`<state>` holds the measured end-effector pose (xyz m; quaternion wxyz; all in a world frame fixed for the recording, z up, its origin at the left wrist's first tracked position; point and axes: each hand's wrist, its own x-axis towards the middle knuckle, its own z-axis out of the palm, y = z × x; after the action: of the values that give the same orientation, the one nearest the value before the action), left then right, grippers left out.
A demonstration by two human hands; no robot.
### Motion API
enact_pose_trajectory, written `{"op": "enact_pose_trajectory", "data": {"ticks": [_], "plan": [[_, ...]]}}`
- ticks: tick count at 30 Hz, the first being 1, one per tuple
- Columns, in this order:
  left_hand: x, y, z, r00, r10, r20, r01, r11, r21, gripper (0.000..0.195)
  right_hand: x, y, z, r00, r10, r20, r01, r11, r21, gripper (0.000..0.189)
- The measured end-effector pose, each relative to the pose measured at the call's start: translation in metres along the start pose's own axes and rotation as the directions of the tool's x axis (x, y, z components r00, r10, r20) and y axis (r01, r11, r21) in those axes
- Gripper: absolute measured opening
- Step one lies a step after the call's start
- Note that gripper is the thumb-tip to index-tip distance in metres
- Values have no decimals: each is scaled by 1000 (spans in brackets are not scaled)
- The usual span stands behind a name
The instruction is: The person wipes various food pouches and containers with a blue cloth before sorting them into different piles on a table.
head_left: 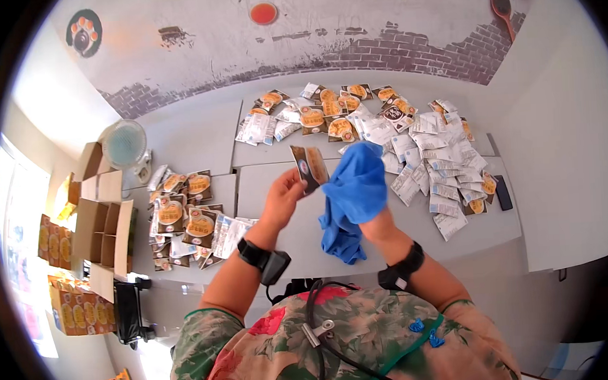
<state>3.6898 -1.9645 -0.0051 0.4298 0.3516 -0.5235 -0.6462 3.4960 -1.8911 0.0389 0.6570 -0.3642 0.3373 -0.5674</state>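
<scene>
Between finger and thumb, my left hand [282, 197] grips a brown and orange printed packet [309, 170] by its lower edge, tilted above the table. A bunched blue cloth [356, 184] is in my right hand [378, 226], which it largely covers. The cloth's upper part is close to the packet's right side; whether they touch I cannot tell. One end of the cloth hangs down toward the table's near edge. Both wrists wear black strapped devices.
Packets lie in a left pile [186, 217], a back group [325, 111] and a right heap [449, 161]. A dark phone [503, 193] rests at the right. A fan [125, 142] and an open divided carton [99, 226] stand left, beside printed boxes [80, 307].
</scene>
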Motion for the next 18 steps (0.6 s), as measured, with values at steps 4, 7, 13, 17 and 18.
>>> {"op": "enact_pose_trajectory", "data": {"ticks": [4,7,13,17,18], "plan": [[-67,20,56,995,102,-4,-99,976,192,36,-3,63,9,875,-374,308,484,699,-526,30],[-98,21,72,982,187,1,-172,903,393,32,-22,63,17,770,-531,354,629,535,-564,33],[-131,44,107,997,72,5,-70,943,324,24,-42,19,21,599,-702,386,734,289,-614,21],[-139,48,126,992,91,83,-117,907,403,8,-46,3,0,654,-670,351,675,309,-670,17],[-141,46,129,992,76,99,-110,904,414,5,-49,-2,-5,695,-633,343,636,316,-704,16]]}}
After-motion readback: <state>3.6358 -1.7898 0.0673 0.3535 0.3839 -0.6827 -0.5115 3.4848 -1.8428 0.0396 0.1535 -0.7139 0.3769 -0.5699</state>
